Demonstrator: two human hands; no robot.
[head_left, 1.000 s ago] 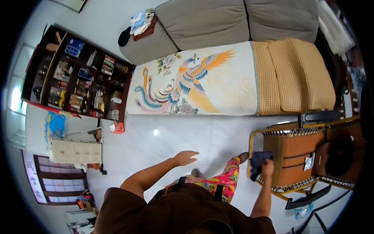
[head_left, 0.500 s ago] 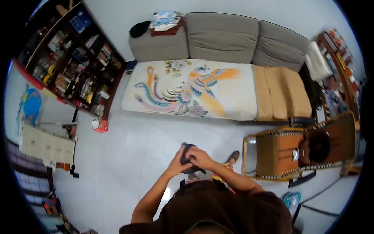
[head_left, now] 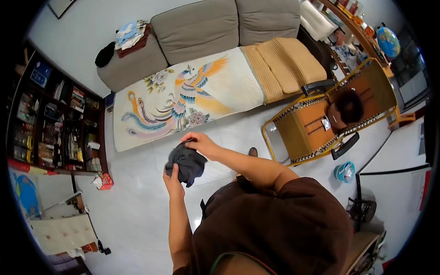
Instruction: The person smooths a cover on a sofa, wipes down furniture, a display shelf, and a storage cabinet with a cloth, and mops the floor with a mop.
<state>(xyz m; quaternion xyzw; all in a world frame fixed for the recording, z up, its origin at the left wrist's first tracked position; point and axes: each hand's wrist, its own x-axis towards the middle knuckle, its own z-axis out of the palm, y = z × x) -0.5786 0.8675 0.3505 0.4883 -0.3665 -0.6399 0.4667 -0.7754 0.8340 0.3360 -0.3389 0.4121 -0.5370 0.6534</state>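
Note:
A dark grey cloth (head_left: 187, 163), crumpled and with a navy part at its lower edge, hangs between my two hands above the tiled floor. My left hand (head_left: 174, 179) grips its lower left side, thumb on top. At the upper edge, my right hand (head_left: 200, 144) pinches the cloth between thumb and fingers. What exactly the cloth is cannot be made out. Behind it lies the white sofa cover (head_left: 229, 87) with a colourful bird pattern.
A grey sofa (head_left: 197, 32) carries folded clothes (head_left: 133, 35) at its left end. To the right is a reclining chair (head_left: 300, 133) with a dark round item, and a blue bin (head_left: 343, 172). A dark shelf (head_left: 101, 133) and a red tissue box (head_left: 105, 181) stand left.
The cloth has come from beside the chair to both hands, first bunched near my body, now more spread and further left in view. The camera view has turned.

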